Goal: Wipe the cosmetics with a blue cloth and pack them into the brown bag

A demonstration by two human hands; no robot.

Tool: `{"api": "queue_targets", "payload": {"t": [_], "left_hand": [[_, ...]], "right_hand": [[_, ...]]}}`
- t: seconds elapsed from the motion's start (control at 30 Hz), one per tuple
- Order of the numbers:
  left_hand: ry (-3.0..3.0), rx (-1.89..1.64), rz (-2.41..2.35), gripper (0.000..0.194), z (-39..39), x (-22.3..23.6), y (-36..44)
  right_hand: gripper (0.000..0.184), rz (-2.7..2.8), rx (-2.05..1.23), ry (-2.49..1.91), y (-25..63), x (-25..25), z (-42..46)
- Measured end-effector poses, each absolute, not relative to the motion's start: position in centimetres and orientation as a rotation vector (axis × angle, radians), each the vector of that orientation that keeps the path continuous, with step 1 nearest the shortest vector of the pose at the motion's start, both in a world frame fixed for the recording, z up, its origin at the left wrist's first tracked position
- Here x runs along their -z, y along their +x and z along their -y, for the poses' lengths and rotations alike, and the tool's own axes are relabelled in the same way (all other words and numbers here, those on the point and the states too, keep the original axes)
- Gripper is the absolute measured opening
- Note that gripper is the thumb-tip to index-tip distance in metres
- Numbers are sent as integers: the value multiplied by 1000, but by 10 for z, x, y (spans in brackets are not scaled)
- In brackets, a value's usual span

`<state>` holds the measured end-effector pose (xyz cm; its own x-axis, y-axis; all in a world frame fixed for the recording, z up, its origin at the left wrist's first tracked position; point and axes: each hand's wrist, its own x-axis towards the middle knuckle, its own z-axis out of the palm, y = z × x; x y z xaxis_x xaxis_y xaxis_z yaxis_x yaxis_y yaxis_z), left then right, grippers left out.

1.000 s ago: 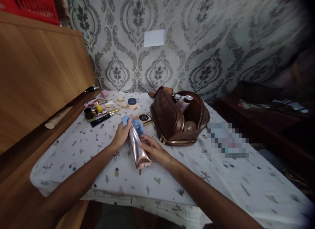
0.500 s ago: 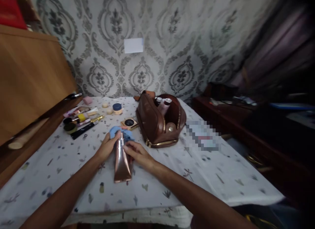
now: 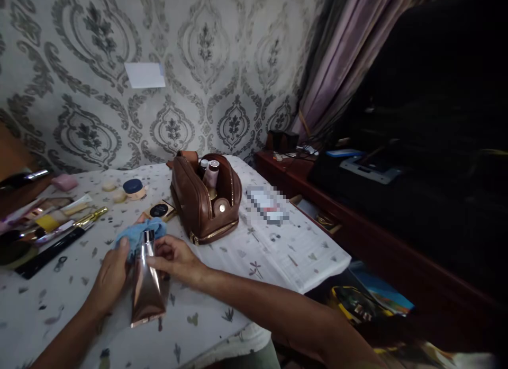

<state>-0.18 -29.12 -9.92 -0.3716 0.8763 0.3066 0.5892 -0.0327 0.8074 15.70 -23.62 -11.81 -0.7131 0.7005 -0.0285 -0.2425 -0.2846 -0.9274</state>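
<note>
Grey-patterned wallpaper (image 3: pixel 234 123) backs your white printed tablecloth (image 3: pixel 286 255), where an unzipped brown leather bag (image 3: pixel 190 194) stands. Nearer you, left of the bag, your right hand (image 3: pixel 178 260) pinches a shiny copper-coloured tube (image 3: pixel 148 297) near its dark metallic cap (image 3: pixel 149 236); your left hand (image 3: pixel 111 276) grips a crumpled blue cloth (image 3: pixel 133 234) against it, fingertips hidden. Far left of the bag, stick-shaped cosmetics (image 3: pixel 53 250) run out of view.
</note>
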Motion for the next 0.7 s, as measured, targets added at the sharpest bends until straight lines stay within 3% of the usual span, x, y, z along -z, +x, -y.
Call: {"api": "queue_targets", "payload": {"t": [0.27,0.47,0.7], "left_hand": [[1299,-1432,-1827,50,292,92,0],[1621,-1485,-1937,37,293,94,4],[1554,-1246,-1842,49,295,77,-14]], "right_hand": [[81,1354,-2104,-546,157,121,232],[82,1399,-2142,-460,160,128,226],[86,1321,-2060,-446,161,120,228]]}}
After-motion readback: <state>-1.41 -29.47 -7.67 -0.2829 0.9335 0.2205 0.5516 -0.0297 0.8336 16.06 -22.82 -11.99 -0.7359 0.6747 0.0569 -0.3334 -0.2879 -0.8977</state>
